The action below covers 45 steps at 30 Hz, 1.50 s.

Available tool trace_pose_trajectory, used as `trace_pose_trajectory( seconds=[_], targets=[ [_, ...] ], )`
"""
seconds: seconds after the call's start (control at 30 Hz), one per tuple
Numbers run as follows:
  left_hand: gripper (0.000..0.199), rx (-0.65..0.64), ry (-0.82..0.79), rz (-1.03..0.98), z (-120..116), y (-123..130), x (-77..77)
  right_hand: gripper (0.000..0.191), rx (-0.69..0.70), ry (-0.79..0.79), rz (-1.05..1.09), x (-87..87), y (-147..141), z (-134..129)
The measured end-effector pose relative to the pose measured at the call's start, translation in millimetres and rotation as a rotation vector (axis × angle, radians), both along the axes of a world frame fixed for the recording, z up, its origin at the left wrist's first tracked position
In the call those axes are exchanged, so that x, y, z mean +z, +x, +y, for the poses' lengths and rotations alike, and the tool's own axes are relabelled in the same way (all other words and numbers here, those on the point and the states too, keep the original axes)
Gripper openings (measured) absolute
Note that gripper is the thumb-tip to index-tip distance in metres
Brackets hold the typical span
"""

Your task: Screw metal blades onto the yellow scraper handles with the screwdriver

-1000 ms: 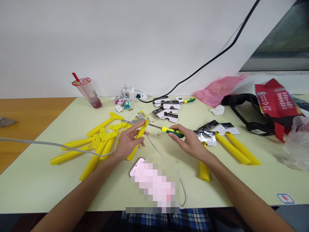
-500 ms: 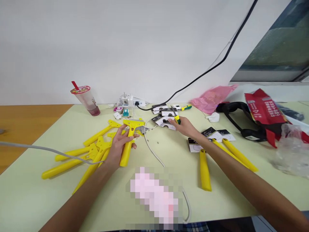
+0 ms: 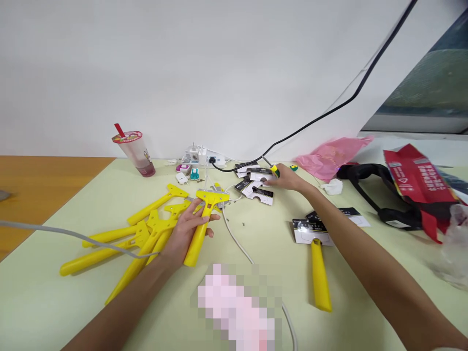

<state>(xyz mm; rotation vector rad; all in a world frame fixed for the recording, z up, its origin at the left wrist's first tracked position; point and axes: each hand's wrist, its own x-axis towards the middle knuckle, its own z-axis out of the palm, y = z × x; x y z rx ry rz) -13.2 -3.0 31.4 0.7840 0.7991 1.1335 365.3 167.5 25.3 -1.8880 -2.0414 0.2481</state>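
My left hand [image 3: 186,231] is closed round the handle of a yellow scraper [image 3: 199,234], its wide head pointing away from me. Up at the back, my right hand [image 3: 287,178] grips a screwdriver [image 3: 274,170] with a yellow and dark green handle, its shaft pointing up and left. Several black-and-white cards [image 3: 261,191] lie just left of that hand. More yellow scrapers [image 3: 146,236] are piled to the left of and behind my left hand. Beneath my right forearm, a yellow scraper [image 3: 321,278] lies with a card [image 3: 305,231] over its head.
A tilted drink cup [image 3: 135,153] stands at the back left, near a power strip [image 3: 215,159]. A grey cable [image 3: 239,239] crosses the table. On the right are a pink bag [image 3: 331,156], a black headset-like object [image 3: 369,195] and red packaging [image 3: 417,180].
The right hand with the screwdriver has shifted slightly right and up, off the cards. The left hand's scraper has turned so its head faces more upright. The view has shifted slightly.
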Motion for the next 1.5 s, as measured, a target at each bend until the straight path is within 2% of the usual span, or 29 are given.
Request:
trace_pose_trajectory(
  seconds=[0.07, 0.13, 0.23, 0.3, 0.43, 0.5, 0.53, 0.6, 0.67, 0.73, 0.83, 0.93, 1.07, 1.17, 1.3, 1.4, 1.5],
  targets=[
    [0.054, 0.019, -0.023, 0.009, 0.5, -0.3, 1.0, 0.044, 0.036, 0.123, 0.015, -0.4, 1.9, -8.7],
    [0.051, 0.032, -0.036, 0.025, -0.1, -0.5, 2.2, 0.037, 0.107, 0.268, 0.05, -3.5, 2.9, -31.5],
    [0.051, 0.036, 0.033, 0.008, -1.0, 0.3, 2.0, 0.037, 0.209, 0.468, 0.128, -9.7, -0.7, -85.0],
    [0.049, 0.009, 0.066, -0.016, -1.2, 2.0, 0.6, 0.036, 0.27, 0.517, 0.181, -13.4, -9.5, -123.6],
    [0.045, 0.003, 0.072, -0.04, -4.3, 6.4, 6.1, 0.025, 0.371, 0.477, 0.285, -17.8, -40.9, -185.3],
    [0.041, 0.045, 0.101, -0.053, -7.0, 7.9, 15.4, 0.007, 0.403, 0.348, 0.344, -16.5, -57.7, -203.9],
    [0.037, 0.073, 0.123, -0.061, -8.2, 8.5, 21.2, 0.014, 0.402, 0.264, 0.382, -14.7, -64.6, -210.2],
    [0.03, 0.13, 0.172, -0.073, -9.9, 10.6, 33.8, 0.032, 0.418, 0.138, 0.406, -9.5, -73.7, -217.8],
    [0.025, 0.17, 0.208, -0.075, -9.7, 15.5, 45.8, 0.03, 0.504, 0.135, 0.346, -4.5, -76.2, -220.5],
    [0.024, 0.195, 0.224, -0.076, -7.0, 24.6, 55.4, 0.021, 0.652, 0.259, 0.247, -1.2, -74.4, -220.5],
    [0.033, 0.217, 0.219, -0.09, -0.2, 45.6, 63.2, 0.027, 0.871, 0.482, 0.14, 0.5, -70.7, -220.4],
    [0.048, 0.197, 0.242, -0.1, 3.5, 67.9, 62.5, 0.029, 0.97, 0.552, 0.094, 1.6, -69.6, -223.7],
    [0.075, 0.132, 0.268, -0.088, -2.0, 83.4, 48.9, 0.027, 0.901, 0.54, 0.09, 2.7, -68.5, -228.4],
    [0.083, 0.128, 0.251, -0.075, -7.9, 84.3, 35.0, 0.026, 0.867, 0.513, 0.121, 2.5, -66.6, -229.2],
    [0.077, 0.152, 0.225, -0.048, -9.0, 82.4, 22.4, 0.026, 0.848, 0.517, 0.138, 1.5, -65.3, -230.7],
    [0.068, 0.182, 0.225, -0.034, -6.0, 81.0, 18.0, 0.027, 0.792, 0.55, 0.107, 0.3, -65.8, -232.7],
    [0.062, 0.233, 0.252, -0.036, -3.1, 78.6, 16.0, 0.027, 0.747, 0.519, 0.142, -1.4, -66.9, -232.8]
  ],
)
